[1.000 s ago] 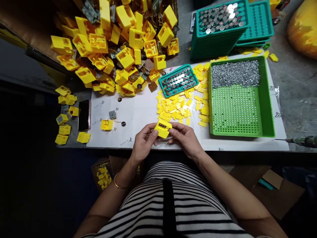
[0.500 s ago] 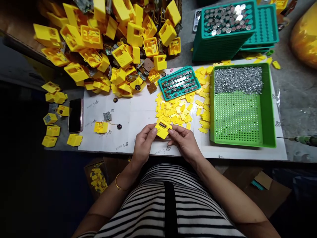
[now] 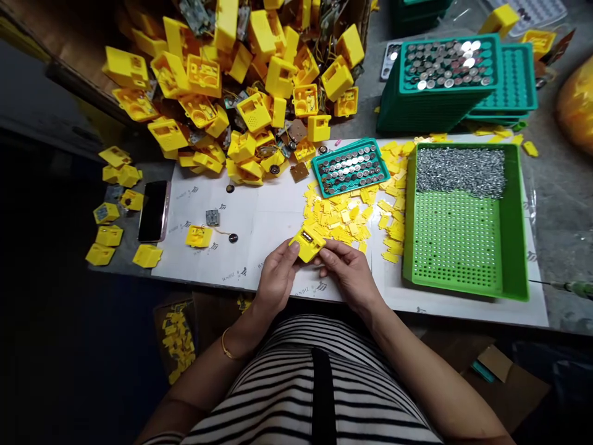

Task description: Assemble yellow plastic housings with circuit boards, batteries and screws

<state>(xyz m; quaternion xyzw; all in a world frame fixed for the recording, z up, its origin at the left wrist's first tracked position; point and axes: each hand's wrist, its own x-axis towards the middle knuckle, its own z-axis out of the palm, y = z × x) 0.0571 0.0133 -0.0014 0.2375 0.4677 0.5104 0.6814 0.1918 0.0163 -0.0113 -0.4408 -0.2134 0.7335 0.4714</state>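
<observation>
Wht sheet (image 3: 273, 216) on grey table (image 3: 563, 247), w/ yel. pcs (image 3: 340, 216), grn basket (image 3: 456, 241)

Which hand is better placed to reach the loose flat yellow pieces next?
Probably the right hand: both hands hold the yellow casing, but it sits nearer those flat yellow pieces than the left hand.

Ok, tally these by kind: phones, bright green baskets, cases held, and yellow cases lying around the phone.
Phone: 1
Bright green basket: 1
Held case: 1
Yellow cases around the phone: 8
Total: 11
</observation>
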